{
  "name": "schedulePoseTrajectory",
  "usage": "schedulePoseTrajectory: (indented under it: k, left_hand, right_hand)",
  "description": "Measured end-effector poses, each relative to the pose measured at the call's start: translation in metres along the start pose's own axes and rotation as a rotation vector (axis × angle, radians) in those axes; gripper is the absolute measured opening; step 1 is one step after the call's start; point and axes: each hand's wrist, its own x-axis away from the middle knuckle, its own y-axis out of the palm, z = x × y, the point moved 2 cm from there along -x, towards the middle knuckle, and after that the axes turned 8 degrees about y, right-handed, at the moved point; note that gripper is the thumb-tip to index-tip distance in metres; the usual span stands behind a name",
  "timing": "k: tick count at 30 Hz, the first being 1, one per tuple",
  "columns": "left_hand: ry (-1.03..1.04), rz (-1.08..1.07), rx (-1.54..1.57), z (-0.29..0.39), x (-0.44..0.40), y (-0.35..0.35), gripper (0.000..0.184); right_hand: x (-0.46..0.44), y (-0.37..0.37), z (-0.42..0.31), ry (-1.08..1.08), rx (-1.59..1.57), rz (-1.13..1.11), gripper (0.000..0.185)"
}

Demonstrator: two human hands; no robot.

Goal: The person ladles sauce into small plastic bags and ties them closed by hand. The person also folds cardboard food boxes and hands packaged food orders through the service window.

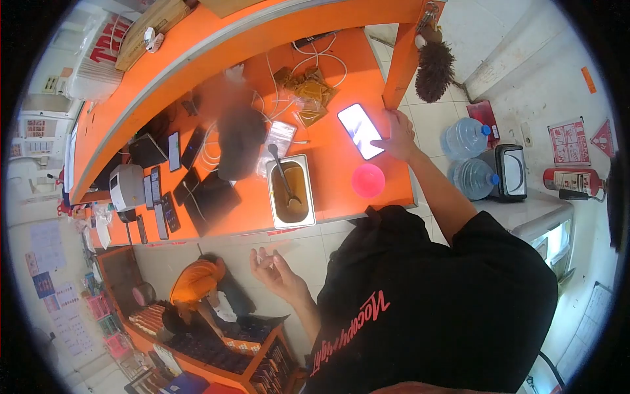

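Note:
A phone with a bright white screen (361,131) lies on the orange counter (328,190). The thumb of my right hand (396,136) touches its lower right part; the other fingers spread towards the counter's right edge. My left hand (282,276) is raised in front of the counter, palm up, fingers loosely bent and apart, with nothing clearly in it. Just below the phone is a round pink container (367,180). To its left, a metal tray (310,203) holds brownish liquid and a dark spoon (283,177).
Several phones (174,151), white cables (269,72) and yellowish plastic packets (314,88) lie on the counter. A raised orange shelf (249,33) crosses the top. Water bottles (472,178) stand at right. Lower left, a person in orange (197,282) bends over a display case.

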Motion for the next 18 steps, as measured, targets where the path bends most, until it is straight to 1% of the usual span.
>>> schedulePoseTrajectory:
  k: [3, 5, 6, 8, 9, 11, 12, 14, 15, 17, 18]
  left_hand:
    - [0.038, 0.002, -0.017, 0.000, 0.001, -0.002, 0.010]
    - [0.043, 0.013, -0.028, 0.001, 0.002, -0.003, 0.008]
    - [0.044, 0.016, -0.028, 0.000, 0.002, -0.004, 0.008]
    - [0.036, 0.026, -0.029, -0.001, 0.003, -0.006, 0.009]
    - [0.035, 0.027, -0.030, -0.001, 0.002, -0.006, 0.009]
    - [0.033, 0.064, 0.038, -0.001, 0.001, -0.006, 0.014]
    - [0.032, 0.063, 0.038, -0.001, 0.001, -0.005, 0.014]
    - [0.062, 0.087, 0.027, -0.003, 0.001, -0.006, 0.022]
    - [0.062, 0.086, 0.026, -0.005, 0.000, -0.006, 0.022]
    - [0.084, 0.087, 0.098, -0.007, -0.001, -0.005, 0.028]
    - [0.084, 0.087, 0.097, -0.004, -0.001, -0.004, 0.028]
  right_hand:
    - [-0.002, 0.002, -0.001, 0.004, -0.061, 0.057, 0.110]
    - [0.005, -0.001, -0.009, 0.030, 0.022, 0.098, 0.094]
    - [0.004, 0.003, -0.008, 0.027, 0.022, 0.099, 0.094]
    - [-0.002, 0.014, 0.003, -0.049, 0.013, 0.283, 0.078]
    - [-0.003, 0.014, 0.001, -0.050, 0.014, 0.282, 0.078]
    - [-0.002, 0.015, -0.001, -0.024, 0.061, 0.317, 0.068]
    - [-0.001, 0.014, -0.004, -0.024, 0.061, 0.317, 0.068]
    - [0.001, 0.015, -0.011, -0.068, 0.013, 0.238, 0.064]
    - [0.004, 0.013, -0.016, -0.067, 0.013, 0.238, 0.064]
    - [0.008, 0.011, -0.026, -0.074, 0.031, 0.198, 0.060]
    - [0.009, 0.012, -0.027, -0.074, 0.031, 0.197, 0.060]
